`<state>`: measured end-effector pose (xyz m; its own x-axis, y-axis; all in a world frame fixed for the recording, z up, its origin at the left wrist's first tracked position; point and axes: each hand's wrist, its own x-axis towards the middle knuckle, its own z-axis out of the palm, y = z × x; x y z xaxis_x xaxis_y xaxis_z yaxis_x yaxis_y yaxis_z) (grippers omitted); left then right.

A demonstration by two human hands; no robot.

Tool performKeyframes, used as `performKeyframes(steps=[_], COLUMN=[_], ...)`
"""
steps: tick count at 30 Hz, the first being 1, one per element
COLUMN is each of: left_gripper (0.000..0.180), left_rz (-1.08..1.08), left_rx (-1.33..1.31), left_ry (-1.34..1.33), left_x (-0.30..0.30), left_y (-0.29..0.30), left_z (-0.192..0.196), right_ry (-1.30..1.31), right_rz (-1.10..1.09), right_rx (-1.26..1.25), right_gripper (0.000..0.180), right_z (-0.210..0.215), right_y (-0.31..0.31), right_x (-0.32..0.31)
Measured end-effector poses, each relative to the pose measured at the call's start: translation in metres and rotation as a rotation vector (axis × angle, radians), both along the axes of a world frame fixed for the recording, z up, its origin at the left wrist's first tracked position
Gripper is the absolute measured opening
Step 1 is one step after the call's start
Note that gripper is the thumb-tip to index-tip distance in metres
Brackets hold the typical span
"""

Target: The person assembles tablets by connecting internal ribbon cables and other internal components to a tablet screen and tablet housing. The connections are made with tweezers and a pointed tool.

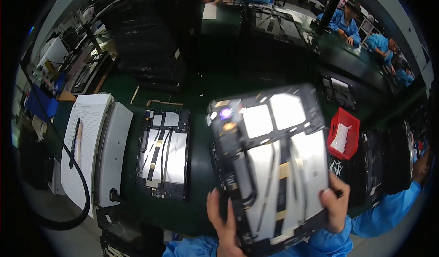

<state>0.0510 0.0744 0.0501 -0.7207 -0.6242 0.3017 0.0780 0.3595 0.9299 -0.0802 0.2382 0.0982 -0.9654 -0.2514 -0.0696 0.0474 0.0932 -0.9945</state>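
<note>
An opened tablet (304,158), its back off, is tilted up in front of me, with silver battery cells, black flex cables and a circuit board showing. My left hand (224,222) grips its lower left edge, fingers along the side. On the opposite edge my right hand (337,204) is closed round it, thumb on the silver face. Left of it a second opened tablet (163,156) lies flat on the dark green table (201,211). Behind the held tablet's left edge a dark thing shows in part; I cannot make it out.
A red bin (350,140) of small white strips stands right of the held tablet. At left are a paper sheet (73,165) with pens and a white box (114,152). Black trays (151,51) are stacked behind. A co-worker's blue sleeve (388,213) reaches in at right.
</note>
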Motion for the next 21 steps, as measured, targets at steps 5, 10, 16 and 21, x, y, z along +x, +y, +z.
performKeyframes(steps=[5, 10, 16, 21], left_gripper=[0.066, 0.048, 0.063, 0.058], left_rz=[0.113, 0.2, 0.138, 0.158], left_rx=[-0.099, -0.21, -0.316, -0.344], left_ry=[0.269, 0.192, -0.198, -0.195], left_x=[-0.02, 0.005, 0.016, 0.026], left_y=[-0.034, -0.046, -0.049, -0.051], left_z=[-0.001, -0.038, -0.052, -0.065], right_ry=[0.223, 0.062, 0.079, 0.501], right_rz=[-0.006, 0.02, 0.076, 0.207], right_rx=[-0.273, -0.207, -0.343, 0.254], right_gripper=[0.048, 0.035, 0.025, 0.028], right_z=[0.051, 0.082, 0.075, 0.039], right_y=[-0.022, -0.05, -0.114, -0.113], right_x=[-0.093, -0.262, -0.384, -0.416])
